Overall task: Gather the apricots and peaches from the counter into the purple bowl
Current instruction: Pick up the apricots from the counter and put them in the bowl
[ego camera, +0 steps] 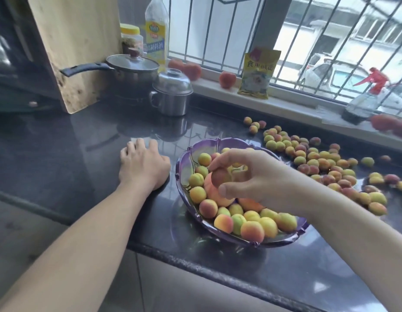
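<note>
right hand (pixel 251 176) grip pinching apricot (pixel 220 176) over purple bowl (pixel 184 158) | left hand (pixel 142 164) spread on counter (pixel 83 140) | fruit light, soft, bruisable: hold sides gently

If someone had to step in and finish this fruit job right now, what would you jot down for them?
Left hand: resting flat on the counter beside the bowl, holding nothing.
Right hand: over the bowl, fingers pinching one reddish fruit, not yet let go.
Done: the bowl already holds a good pile of fruit.
Left: drop the held fruit in, then gather the loose fruit scattered on the counter to the right of the bowl, out towards the windowsill. Several larger red fruits sit on the sill itself.
</note>
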`<state>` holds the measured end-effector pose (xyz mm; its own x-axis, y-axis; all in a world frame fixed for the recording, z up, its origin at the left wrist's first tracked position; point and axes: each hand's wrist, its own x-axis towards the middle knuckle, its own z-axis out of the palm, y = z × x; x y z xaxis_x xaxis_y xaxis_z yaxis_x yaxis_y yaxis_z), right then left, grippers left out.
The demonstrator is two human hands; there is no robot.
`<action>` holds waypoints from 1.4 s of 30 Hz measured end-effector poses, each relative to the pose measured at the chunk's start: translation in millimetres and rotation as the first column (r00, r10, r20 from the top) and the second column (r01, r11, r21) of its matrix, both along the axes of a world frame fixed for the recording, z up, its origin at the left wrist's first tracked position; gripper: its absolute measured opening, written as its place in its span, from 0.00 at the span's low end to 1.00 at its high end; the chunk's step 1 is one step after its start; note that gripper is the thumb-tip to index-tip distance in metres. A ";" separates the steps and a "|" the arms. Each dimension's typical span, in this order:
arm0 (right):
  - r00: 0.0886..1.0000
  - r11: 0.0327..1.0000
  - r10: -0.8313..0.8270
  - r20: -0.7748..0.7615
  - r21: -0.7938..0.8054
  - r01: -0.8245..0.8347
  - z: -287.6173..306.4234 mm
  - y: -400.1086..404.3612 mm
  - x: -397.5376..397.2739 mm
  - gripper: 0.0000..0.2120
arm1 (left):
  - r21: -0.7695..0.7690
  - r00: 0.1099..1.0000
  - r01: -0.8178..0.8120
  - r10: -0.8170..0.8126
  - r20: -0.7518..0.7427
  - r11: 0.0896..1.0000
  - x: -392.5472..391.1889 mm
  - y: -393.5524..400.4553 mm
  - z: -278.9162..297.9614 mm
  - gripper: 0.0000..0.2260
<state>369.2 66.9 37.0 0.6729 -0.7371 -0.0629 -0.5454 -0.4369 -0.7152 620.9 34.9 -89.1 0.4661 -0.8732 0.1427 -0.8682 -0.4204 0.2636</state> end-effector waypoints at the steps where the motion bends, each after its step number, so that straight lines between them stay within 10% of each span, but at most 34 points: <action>1: 0.999 0.993 0.022 -0.036 -0.114 -0.026 -3.9 1.6 4.5 0.14 | 0.001 1.000 -0.001 0.001 -0.001 1.000 0.5 -0.1 0.0 0.17; 10: 0.918 0.895 0.157 -0.363 -0.341 -0.287 -18.5 2.9 30.8 0.16 | 0.007 1.000 0.005 -0.005 -0.001 1.000 -0.5 -0.1 0.5 0.18; 42: 0.893 0.781 0.278 -0.354 -0.458 -0.425 -33.5 -11.5 27.9 0.16 | 0.021 1.000 0.004 -0.004 -0.004 1.000 -1.2 1.2 1.7 0.19</action>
<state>397.1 55.4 3.5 0.9045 -0.4236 0.0485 -0.4080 -0.8929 -0.1902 619.7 36.2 -87.3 0.4630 -0.8779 0.1224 -0.8689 -0.4222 0.2584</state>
